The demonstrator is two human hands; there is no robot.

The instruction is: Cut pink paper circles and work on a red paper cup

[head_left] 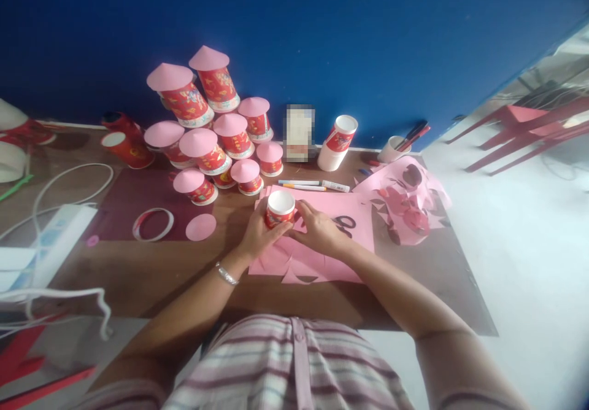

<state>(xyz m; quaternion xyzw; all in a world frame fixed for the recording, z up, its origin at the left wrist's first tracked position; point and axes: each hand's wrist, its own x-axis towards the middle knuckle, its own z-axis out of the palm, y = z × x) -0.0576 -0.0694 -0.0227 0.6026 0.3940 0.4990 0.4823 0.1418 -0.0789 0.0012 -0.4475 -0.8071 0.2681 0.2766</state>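
A short red paper cup (280, 212) with a white rim stands upright between my hands, over a stack of pink paper (317, 263). My left hand (263, 233) wraps round its left side, the thumb across the front. On its right side, the fingers of my right hand (318, 229) are bent against it; their tips are partly hidden. Black-handled scissors (345, 222) lie on the pink sheets beside my right hand. Left of the stack are a pink paper disc (201, 227) and a white-and-red ring (153, 224).
Several red cups with pink cone roofs (211, 152) stand at the back left. Pens (304, 185) lie behind the pink paper. Stacked cups (338, 143), a pen cup (393, 149) and pink scraps (407, 201) sit to the right. A power strip (50, 244) with cables is at far left.
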